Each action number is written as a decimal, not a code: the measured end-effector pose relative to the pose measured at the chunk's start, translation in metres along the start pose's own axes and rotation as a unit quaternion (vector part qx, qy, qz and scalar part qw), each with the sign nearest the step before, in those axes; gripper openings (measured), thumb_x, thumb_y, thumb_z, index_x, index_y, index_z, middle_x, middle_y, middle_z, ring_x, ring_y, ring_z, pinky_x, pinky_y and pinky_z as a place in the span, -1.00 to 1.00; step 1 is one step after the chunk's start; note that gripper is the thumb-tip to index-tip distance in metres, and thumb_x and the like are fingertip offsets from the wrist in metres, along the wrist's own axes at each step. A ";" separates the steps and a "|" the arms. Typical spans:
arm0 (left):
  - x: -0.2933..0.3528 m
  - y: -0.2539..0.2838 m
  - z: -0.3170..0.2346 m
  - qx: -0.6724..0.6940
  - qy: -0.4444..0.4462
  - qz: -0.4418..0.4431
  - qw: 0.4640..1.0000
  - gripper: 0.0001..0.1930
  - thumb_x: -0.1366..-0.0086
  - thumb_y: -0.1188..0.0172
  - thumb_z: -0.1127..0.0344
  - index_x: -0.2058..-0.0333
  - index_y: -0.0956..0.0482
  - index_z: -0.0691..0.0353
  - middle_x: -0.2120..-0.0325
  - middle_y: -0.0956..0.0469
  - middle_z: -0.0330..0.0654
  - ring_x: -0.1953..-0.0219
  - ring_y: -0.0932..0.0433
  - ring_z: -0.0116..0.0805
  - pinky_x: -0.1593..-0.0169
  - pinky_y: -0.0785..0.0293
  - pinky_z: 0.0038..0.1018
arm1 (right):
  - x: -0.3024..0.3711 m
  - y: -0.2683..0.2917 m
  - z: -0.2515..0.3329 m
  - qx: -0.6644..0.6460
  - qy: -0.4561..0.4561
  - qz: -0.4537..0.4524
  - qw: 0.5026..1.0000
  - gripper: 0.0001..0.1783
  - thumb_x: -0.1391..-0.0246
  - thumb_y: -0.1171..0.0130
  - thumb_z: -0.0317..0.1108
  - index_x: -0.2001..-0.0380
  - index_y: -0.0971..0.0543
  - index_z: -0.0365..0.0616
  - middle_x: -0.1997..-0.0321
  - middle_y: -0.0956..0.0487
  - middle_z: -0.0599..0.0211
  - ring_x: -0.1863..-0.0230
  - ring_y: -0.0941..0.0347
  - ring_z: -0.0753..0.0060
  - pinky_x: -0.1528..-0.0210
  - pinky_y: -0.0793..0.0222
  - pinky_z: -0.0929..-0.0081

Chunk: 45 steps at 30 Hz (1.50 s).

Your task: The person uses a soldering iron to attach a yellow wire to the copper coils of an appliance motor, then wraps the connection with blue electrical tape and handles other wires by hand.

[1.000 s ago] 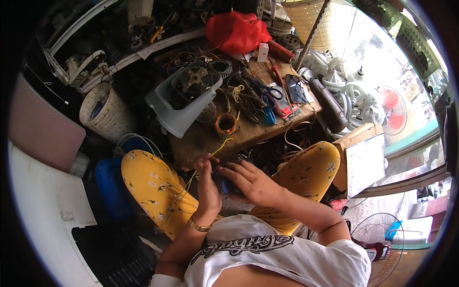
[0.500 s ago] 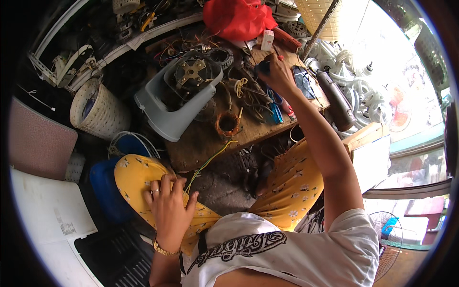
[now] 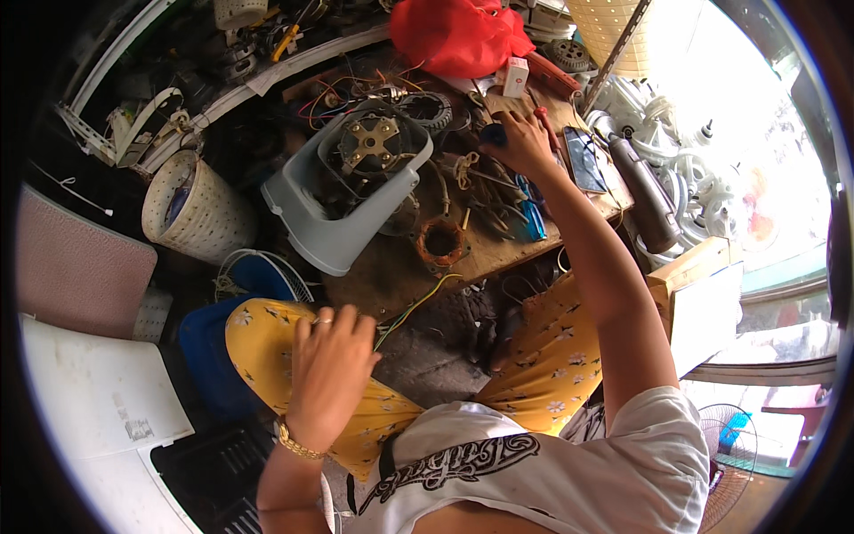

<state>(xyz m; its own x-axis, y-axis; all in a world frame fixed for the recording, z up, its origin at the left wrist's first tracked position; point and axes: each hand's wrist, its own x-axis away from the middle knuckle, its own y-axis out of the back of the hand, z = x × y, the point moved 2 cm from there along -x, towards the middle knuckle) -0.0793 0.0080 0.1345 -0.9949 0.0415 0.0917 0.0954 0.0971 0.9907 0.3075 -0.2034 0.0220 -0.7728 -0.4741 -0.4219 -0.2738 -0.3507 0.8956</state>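
Note:
My right hand (image 3: 523,141) is stretched to the far right of the wooden table, fingers curled round a dark blue round thing (image 3: 494,134) whose kind I cannot make out. Just right of it lies a red-handled tool (image 3: 544,123). My left hand (image 3: 336,356) hovers over my left knee, with loosely bent fingers apart and nothing seen in them. Close to its thumb, yellow-green wires (image 3: 411,307) hang over the table's front edge. Behind them sits an orange-brown ring-shaped motor winding (image 3: 440,240). A grey fan housing (image 3: 334,236) with a metal motor stands left of it.
The wooden table (image 3: 485,258) also bears blue-handled pliers (image 3: 532,214), a phone (image 3: 584,160), a white box (image 3: 515,76) and a red bag (image 3: 458,36). A dark cylinder (image 3: 642,191) lies by its right edge. White baskets (image 3: 200,214) and a blue container (image 3: 209,347) stand left.
My left hand has lifted off the knee and its fingers have drawn closer together. My right hand stays by the dark blue thing, its fingers slightly shifted. The whole view has shifted a little.

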 end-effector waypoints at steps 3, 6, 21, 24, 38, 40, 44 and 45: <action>-0.019 0.059 -0.030 0.027 -0.134 0.052 0.989 -0.77 -0.25 -0.33 0.28 0.14 -0.61 0.15 0.24 -0.58 -0.19 0.11 -0.58 -0.17 -0.01 -0.50 -0.21 | 0.011 0.021 0.011 -0.017 0.000 -0.030 0.999 -0.45 -0.03 -0.44 -0.04 -0.05 -0.60 -0.04 -0.16 -0.58 -0.05 -0.22 -0.44 -0.25 -0.29 -0.30 -0.10; -0.015 0.118 -0.064 0.030 -0.241 0.017 0.970 -0.81 -0.20 -0.27 0.28 0.21 -0.62 0.15 0.39 -0.57 -0.24 0.28 -0.66 -0.27 0.30 -0.61 -0.42 | 0.023 0.052 0.029 -0.104 0.009 0.023 0.994 -0.69 -0.07 -0.41 -0.27 0.11 -0.69 -0.10 0.02 -0.69 0.08 -0.07 -0.59 -0.03 -0.15 -0.47 0.09; -0.045 0.026 -0.087 0.134 -0.377 0.060 0.915 -0.96 -0.12 -0.25 0.40 0.44 -0.60 0.21 0.48 -0.61 -0.14 0.32 -0.68 -0.17 0.25 -0.59 -0.29 | 0.110 0.026 0.056 0.103 0.130 0.050 0.985 -0.77 0.05 -0.37 -0.31 0.25 -0.77 0.08 0.02 -0.52 0.24 -0.16 -0.39 0.04 -0.11 -0.33 -0.02; -0.043 -0.020 -0.052 0.111 -0.273 0.151 0.944 -0.82 -0.19 -0.35 0.25 0.36 -0.60 0.22 0.39 -0.62 -0.03 0.24 -0.67 -0.07 0.17 -0.59 -0.21 | 0.111 0.037 0.060 0.089 0.139 0.051 0.985 -0.84 -0.01 -0.29 -0.31 0.32 -0.77 0.13 0.03 -0.53 0.29 -0.11 -0.38 0.11 -0.09 -0.27 0.06; -0.043 -0.050 0.002 0.146 0.069 -0.082 0.983 -0.79 -0.20 -0.41 0.24 0.23 -0.66 0.12 0.29 -0.61 -0.20 0.16 -0.61 -0.07 0.12 -0.55 -0.20 | 0.084 0.024 0.076 0.216 0.182 0.141 0.949 -0.82 -0.03 -0.22 -0.30 0.35 -0.77 0.20 -0.06 -0.52 0.43 -0.17 -0.31 0.25 -0.18 -0.20 0.11; -0.044 -0.052 0.003 0.149 0.084 -0.080 0.982 -0.81 -0.22 -0.40 0.24 0.23 -0.66 0.12 0.30 -0.61 -0.20 0.16 -0.61 -0.06 0.12 -0.55 -0.19 | 0.086 0.024 0.077 0.209 0.194 0.137 0.949 -0.83 -0.04 -0.22 -0.30 0.35 -0.77 0.19 -0.06 -0.53 0.45 -0.17 -0.31 0.26 -0.18 -0.20 0.12; -0.052 -0.058 0.000 0.159 0.096 -0.069 0.980 -0.82 -0.25 -0.39 0.22 0.24 -0.67 0.13 0.29 -0.61 -0.20 0.15 -0.61 -0.06 0.13 -0.55 -0.18 | 0.087 0.024 0.073 0.195 0.207 0.115 0.952 -0.85 -0.02 -0.23 -0.28 0.39 -0.77 0.14 -0.04 -0.55 0.47 -0.16 -0.33 0.28 -0.17 -0.21 0.13; -0.054 -0.062 -0.001 0.168 0.095 -0.065 0.979 -0.82 -0.25 -0.39 0.22 0.26 -0.67 0.13 0.30 -0.61 -0.20 0.16 -0.62 -0.06 0.14 -0.55 -0.17 | 0.087 0.023 0.073 0.185 0.212 0.106 0.954 -0.86 0.01 -0.24 -0.28 0.45 -0.77 0.10 -0.01 -0.57 0.47 -0.15 -0.34 0.28 -0.16 -0.22 0.14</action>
<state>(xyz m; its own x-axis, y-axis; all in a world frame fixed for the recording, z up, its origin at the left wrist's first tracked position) -0.0317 -0.0016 0.0688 -0.9843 -0.1759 0.0167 -0.0583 0.4129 0.9089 0.1923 -0.1941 0.0157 -0.5535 -0.8144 -0.1743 -0.3811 0.0616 0.9225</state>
